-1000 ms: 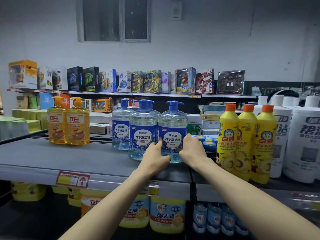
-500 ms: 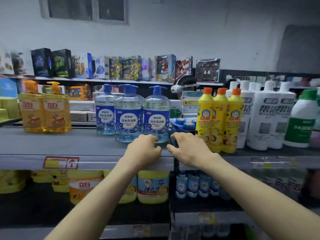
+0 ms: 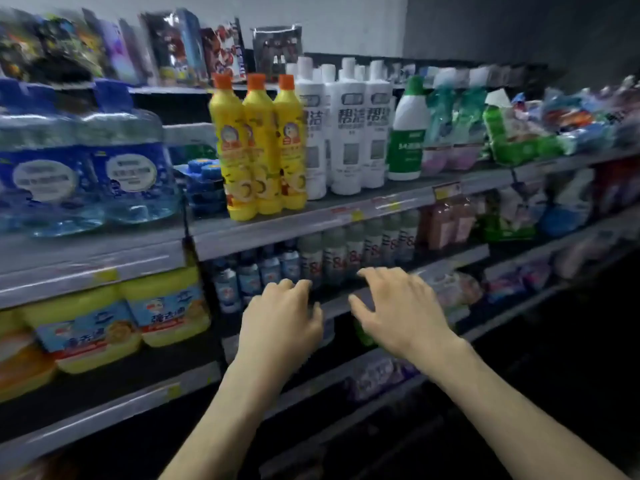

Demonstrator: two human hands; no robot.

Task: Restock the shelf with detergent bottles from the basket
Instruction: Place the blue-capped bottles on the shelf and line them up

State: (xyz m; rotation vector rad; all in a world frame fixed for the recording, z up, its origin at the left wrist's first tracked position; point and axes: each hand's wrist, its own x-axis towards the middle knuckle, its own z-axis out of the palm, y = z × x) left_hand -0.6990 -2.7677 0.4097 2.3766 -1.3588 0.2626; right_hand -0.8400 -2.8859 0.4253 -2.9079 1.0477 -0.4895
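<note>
Clear blue pump detergent bottles (image 3: 131, 168) stand at the left on the grey upper shelf (image 3: 277, 226), blurred by motion. To their right stand three yellow bottles with orange caps (image 3: 258, 147). My left hand (image 3: 280, 320) and my right hand (image 3: 398, 313) hover empty in front of the lower shelves, fingers loosely spread, touching nothing. No basket is in view.
White bottles (image 3: 349, 133) and a green-labelled bottle (image 3: 407, 133) stand right of the yellow ones. Small blue and pale bottles (image 3: 311, 265) fill the shelf below. Yellow tubs (image 3: 166, 306) sit lower left. Toy boxes (image 3: 180, 50) line the top shelf. Packets (image 3: 519, 133) crowd the right.
Both hands have let go of the blue bottle and dropped away from the upper shelf. The view has swung right and down, so the blue bottles now sit at the left.
</note>
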